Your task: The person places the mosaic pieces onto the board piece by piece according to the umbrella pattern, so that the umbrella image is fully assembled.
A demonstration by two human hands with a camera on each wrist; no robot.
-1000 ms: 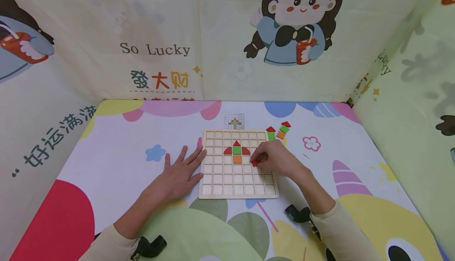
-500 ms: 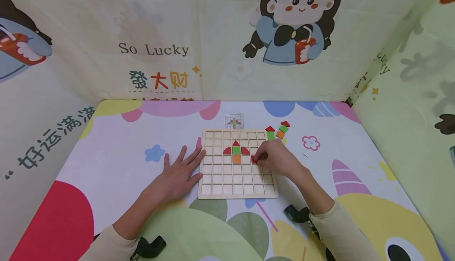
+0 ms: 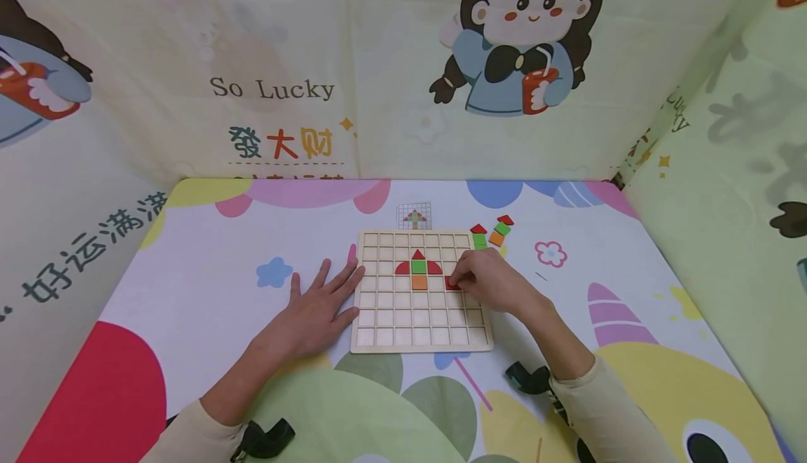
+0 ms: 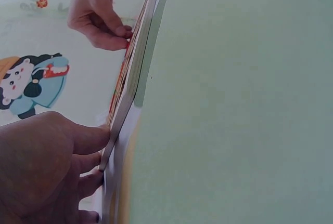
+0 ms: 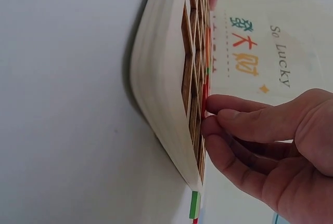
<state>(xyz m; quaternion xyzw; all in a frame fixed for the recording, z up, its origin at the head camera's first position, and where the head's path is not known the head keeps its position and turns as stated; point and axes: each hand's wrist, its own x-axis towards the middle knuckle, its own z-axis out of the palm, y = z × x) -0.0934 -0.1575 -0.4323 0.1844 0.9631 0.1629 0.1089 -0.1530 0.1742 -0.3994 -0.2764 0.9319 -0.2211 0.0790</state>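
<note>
A square wooden grid board (image 3: 421, 349) lies on the table. In it sit a red triangle (image 3: 417, 256), a green square (image 3: 419, 267), an orange square (image 3: 419, 282) and two red rounded pieces, one on each side of the green. My right hand (image 3: 490, 282) pinches a small red piece (image 3: 450, 284) between thumb and fingertips, down at a cell in the board's right part. Its outline is partly hidden by the fingers. Along the board's left edge rests my left hand (image 3: 318, 312), fingers spread; in the left wrist view its thumb touches the board's side.
Behind the board lies a small pattern card (image 3: 413, 216) with a grid drawing. Loose green pieces (image 3: 479, 239), an orange piece (image 3: 497, 239) and red triangles (image 3: 506, 220) lie beyond the board's back right corner. A printed cloth wall (image 3: 378, 64) rises behind the table.
The red piece in my right hand has shifted slightly away from me and now lies flatter at its cell. My left hand stays where it was.
</note>
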